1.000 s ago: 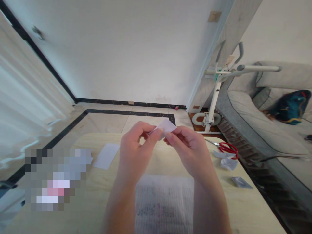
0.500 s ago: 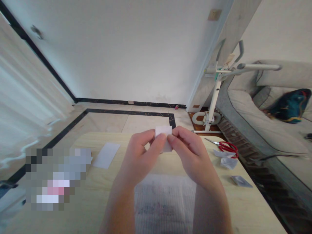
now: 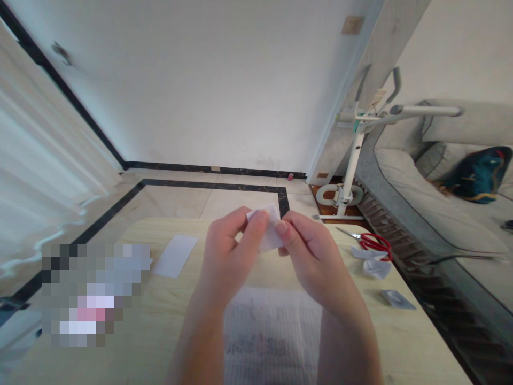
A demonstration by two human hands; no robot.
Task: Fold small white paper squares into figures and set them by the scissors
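Observation:
A small white piece of paper [image 3: 271,239] is held up above the far part of the table, tilted between my two hands. My left hand [image 3: 230,248] pinches its upper left part, with the thumb flat on the near face. On the other side my right hand [image 3: 308,248] grips the right edge between thumb and fingers. The fingers behind the paper are mostly hidden. Below my wrists lies a printed, lined sheet [image 3: 272,331]. A white paper rectangle [image 3: 175,256] rests on the table to the left of my left hand.
Red-handled scissors [image 3: 374,243] lie at the table's right edge beside folded white paper pieces [image 3: 375,267]. Nearer is a small greyish folded piece [image 3: 398,299]. The left side of the pale wooden table [image 3: 160,331] is partly blurred out. Beyond stand white exercise equipment [image 3: 352,160] and a sofa [image 3: 452,224].
The small paper has turned from upright to tilted, its top leaning left. My left hand has shifted slightly left, and my right thumb has moved a little to the right.

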